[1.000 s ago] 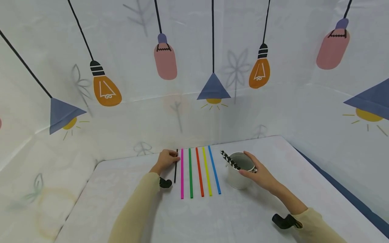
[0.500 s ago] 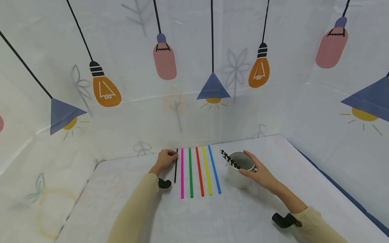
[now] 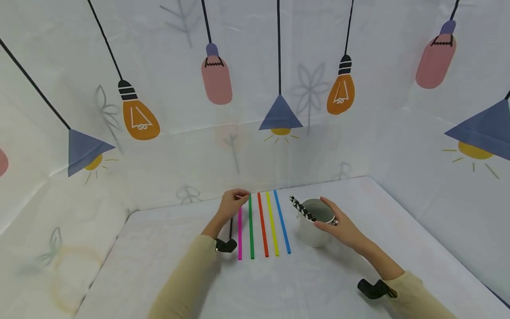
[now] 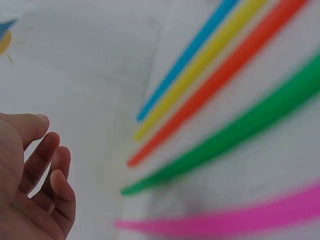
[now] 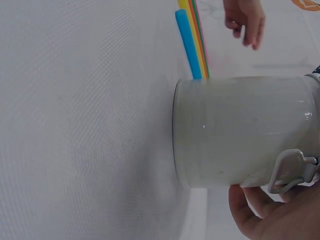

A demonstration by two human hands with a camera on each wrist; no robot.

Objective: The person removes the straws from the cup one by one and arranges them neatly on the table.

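Note:
My left hand [image 3: 230, 206] hovers over the far ends of the straws, its fingers loosely bent; in the left wrist view nothing shows between them. Beneath it lie a black straw [image 3: 231, 228], partly hidden by the hand, and a pink straw [image 3: 240, 235]. Rightward in the row follow a green straw [image 3: 251, 230], a red straw [image 3: 263, 226], a yellow straw [image 3: 272, 226] and a blue straw [image 3: 282, 223]. My right hand [image 3: 346, 232] grips a small white bucket [image 3: 311, 235] by its side and rim. A black-and-white patterned straw [image 3: 301, 208] leans inside it.
The white tabletop [image 3: 255, 288] meets a white wall sheet [image 3: 179, 159] printed with lamps and bulbs behind the straws. In the right wrist view, the bucket's wire handle [image 5: 290, 170] hangs by my right fingers.
My left hand has left the black straw's far end and moved right over the pink straw toward the green one. The straws stay in their row. The right hand keeps holding the bucket.

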